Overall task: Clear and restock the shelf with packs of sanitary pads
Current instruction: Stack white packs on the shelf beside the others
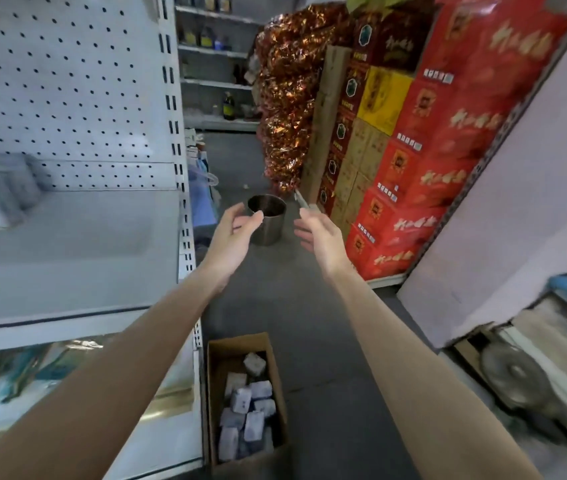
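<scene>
Reaching out over the aisle floor (309,323), both bare forearms stretch forward at about the same height. The left hand (237,233) is slack and holds nothing, its fingers gently curved; the steel cup (270,230) seen past its thumb looks to stand on the floor beyond, not in its grasp. The right hand (322,239) has its lower fingers spread, but a thin grey sliver (300,199) shows at its fingertips and I cannot tell whether it is pinched there. The packs of sanitary pads (242,400), small soft blocks in pale blue-grey wrap, lie tumbled in an open cardboard box (237,339) set on the floor against the foot of the shelf (67,244), probably to keep stock within easy reach. That shelf is smooth grey metal with a perforated back panel (67,81) and a few blurred packs at its far left end
</scene>
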A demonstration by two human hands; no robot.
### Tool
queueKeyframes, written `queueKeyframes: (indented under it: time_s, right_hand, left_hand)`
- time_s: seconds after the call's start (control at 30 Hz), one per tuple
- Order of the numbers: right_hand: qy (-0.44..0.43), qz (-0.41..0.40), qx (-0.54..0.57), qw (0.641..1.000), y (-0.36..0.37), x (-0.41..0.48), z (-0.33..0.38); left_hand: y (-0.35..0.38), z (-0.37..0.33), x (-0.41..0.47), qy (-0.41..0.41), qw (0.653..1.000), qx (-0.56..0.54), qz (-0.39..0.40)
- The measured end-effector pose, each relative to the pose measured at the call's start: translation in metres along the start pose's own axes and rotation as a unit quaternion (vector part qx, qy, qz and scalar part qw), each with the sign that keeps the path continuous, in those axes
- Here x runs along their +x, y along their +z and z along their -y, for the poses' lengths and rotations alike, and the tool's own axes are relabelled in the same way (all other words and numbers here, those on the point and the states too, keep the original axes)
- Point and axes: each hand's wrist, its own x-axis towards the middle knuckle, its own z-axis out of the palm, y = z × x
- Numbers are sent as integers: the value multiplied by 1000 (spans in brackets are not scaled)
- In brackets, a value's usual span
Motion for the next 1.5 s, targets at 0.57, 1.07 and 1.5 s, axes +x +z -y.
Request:
queueKeyframes:
  time_s: [0.57, 1.07, 1.5]
  right_hand:
    - [183, 152, -77, 968, -101, 117, -205]
    - [375, 213, -132, 892, -65, 137, -482]
    - [468, 285, -198, 813, -79, 112, -722]
  left_hand:
    - [139, 193, 26, -227, 964, 24, -137]
    - [135, 465, 20, -451, 874, 23, -179]
    - [163, 698, -25, -562, 796, 63, -216]
